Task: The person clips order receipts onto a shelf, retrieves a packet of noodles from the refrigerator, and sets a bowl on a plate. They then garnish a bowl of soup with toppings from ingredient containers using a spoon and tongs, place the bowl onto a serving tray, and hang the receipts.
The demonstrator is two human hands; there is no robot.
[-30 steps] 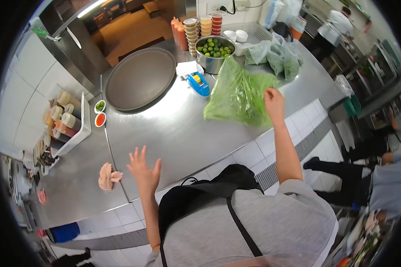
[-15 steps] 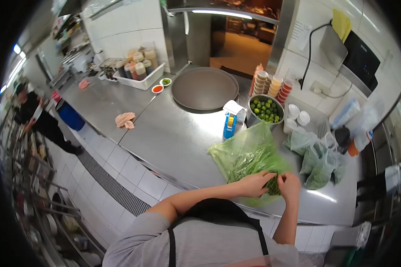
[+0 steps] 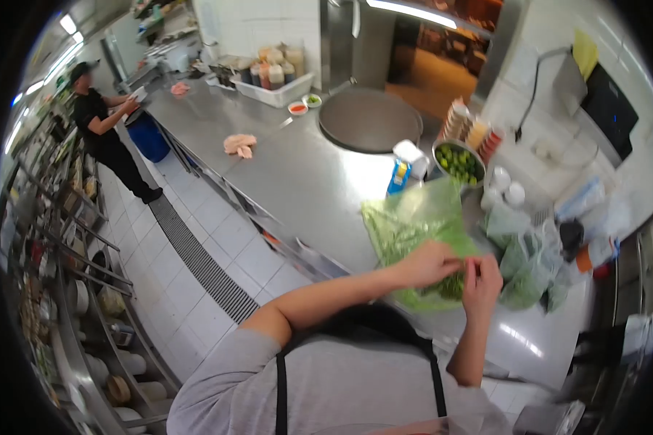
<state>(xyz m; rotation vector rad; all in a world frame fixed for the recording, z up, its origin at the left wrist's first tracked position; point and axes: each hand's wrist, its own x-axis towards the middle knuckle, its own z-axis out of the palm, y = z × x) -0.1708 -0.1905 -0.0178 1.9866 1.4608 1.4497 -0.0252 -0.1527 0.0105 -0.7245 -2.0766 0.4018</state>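
Both of my hands are closed in a pinch, held close together over a green plastic bag (image 3: 413, 214) on the steel counter. Between the fingertips of my left hand (image 3: 429, 265) and my right hand (image 3: 482, 281) is something thin and blurred that I cannot make out. Loose leafy greens (image 3: 451, 288) lie right below them at the near end of the bag, partly covered by the hands. Just right of my right hand sit several tied bags of greens (image 3: 526, 264).
Behind the bag stand a blue tape dispenser (image 3: 399, 177), a bowl of limes (image 3: 458, 163) and stacked sauce cups (image 3: 456, 122). A round dark plate (image 3: 370, 119) is set in the counter. Pink cloths (image 3: 240, 144) lie leftward. A person (image 3: 103, 134) stands by a blue bin (image 3: 148, 136).
The view has swung left, so the counter things appear farther right and more of the other person shows. My hands have lifted slightly from the greens and stay close together.
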